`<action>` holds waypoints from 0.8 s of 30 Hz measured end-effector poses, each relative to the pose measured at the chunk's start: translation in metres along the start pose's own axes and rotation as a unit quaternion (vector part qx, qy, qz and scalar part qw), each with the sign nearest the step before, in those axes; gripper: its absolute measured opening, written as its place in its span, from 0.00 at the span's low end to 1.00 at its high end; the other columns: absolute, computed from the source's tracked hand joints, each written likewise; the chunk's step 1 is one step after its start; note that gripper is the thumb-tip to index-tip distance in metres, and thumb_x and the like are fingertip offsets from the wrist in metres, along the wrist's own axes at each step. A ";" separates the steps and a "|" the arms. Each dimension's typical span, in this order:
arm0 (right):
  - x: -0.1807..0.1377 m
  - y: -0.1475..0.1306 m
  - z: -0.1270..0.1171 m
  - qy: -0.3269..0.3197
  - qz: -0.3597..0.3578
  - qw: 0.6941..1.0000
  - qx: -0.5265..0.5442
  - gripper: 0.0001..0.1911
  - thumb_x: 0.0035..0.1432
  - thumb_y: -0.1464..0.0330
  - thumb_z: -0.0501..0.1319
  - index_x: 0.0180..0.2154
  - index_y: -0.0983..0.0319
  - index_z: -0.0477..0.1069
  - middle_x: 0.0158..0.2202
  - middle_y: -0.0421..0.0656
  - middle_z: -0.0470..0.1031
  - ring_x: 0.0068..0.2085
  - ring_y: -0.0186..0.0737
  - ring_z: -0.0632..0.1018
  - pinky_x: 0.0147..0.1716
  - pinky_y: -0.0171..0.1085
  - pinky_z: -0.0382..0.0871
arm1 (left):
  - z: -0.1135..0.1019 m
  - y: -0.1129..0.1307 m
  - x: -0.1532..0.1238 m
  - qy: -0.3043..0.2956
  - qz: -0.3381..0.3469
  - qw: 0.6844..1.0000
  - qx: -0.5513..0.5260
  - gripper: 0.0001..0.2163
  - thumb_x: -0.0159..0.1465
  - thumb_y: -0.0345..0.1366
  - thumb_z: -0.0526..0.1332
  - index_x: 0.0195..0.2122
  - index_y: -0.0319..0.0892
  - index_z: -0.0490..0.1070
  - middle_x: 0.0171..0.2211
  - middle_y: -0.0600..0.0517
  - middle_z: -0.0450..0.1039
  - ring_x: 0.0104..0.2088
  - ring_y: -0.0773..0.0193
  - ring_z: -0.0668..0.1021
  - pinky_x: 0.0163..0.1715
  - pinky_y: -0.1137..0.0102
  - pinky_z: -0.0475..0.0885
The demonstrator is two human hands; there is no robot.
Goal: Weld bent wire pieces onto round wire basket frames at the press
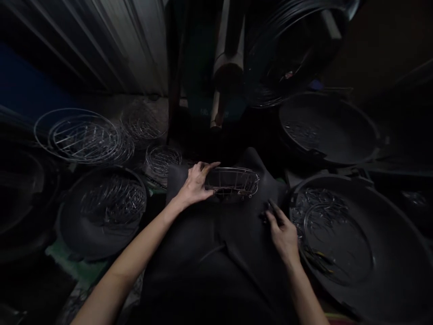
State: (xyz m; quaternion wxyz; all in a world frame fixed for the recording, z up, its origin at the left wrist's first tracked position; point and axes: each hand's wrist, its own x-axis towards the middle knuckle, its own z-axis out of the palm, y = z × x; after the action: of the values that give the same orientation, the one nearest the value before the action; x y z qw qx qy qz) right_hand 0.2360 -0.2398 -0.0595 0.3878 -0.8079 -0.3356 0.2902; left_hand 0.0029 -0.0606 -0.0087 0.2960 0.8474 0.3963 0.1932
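Left hand (193,185): closed, gripping the rim of a wire basket (232,183)
Basket: shiny oval steel mesh, held just above black cloth (216,271)
Right hand (283,235): narrow pinch on small dark object (270,212), too dim to identify
Right: black basin (338,280) with tangled wire
Far left: round wire racks (79,135)

Left hand (195,184) gripping wire basket (232,183); right hand (283,234) beside black tub (389,253).
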 end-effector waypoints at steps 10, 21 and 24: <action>-0.001 -0.103 0.003 -0.059 -0.057 0.990 0.115 0.17 0.57 0.55 0.58 0.35 0.63 0.70 0.26 0.40 0.72 0.23 0.33 0.72 0.21 0.31 0.68 | -0.017 0.009 0.013 0.017 0.039 0.999 -0.011 0.28 0.54 0.35 0.64 0.56 0.44 0.59 0.46 0.48 0.65 0.48 0.57 0.69 0.50 0.63 0.63; 0.052 -0.174 0.063 -0.074 -0.199 0.977 0.039 0.16 0.58 0.56 0.55 0.32 0.63 0.71 0.26 0.39 0.72 0.26 0.33 0.71 0.28 0.32 0.64 | -0.027 0.002 0.025 0.104 0.076 0.990 0.050 0.28 0.54 0.31 0.62 0.56 0.41 0.57 0.44 0.47 0.65 0.45 0.56 0.69 0.45 0.62 0.62; 0.054 -0.178 0.071 -0.069 -0.213 0.974 0.044 0.17 0.58 0.56 0.55 0.32 0.63 0.71 0.25 0.39 0.71 0.26 0.33 0.69 0.27 0.31 0.62 | -0.029 -0.005 0.029 0.120 0.074 0.988 0.064 0.28 0.54 0.31 0.63 0.56 0.41 0.57 0.43 0.48 0.65 0.44 0.56 0.69 0.45 0.62 0.62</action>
State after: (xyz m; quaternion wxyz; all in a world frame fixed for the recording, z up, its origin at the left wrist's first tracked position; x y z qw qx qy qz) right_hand 0.1607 -0.0835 0.0379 0.4521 -0.6781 -0.5124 0.2704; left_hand 0.0013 -0.0257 0.0128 0.1761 0.8624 0.3763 0.2892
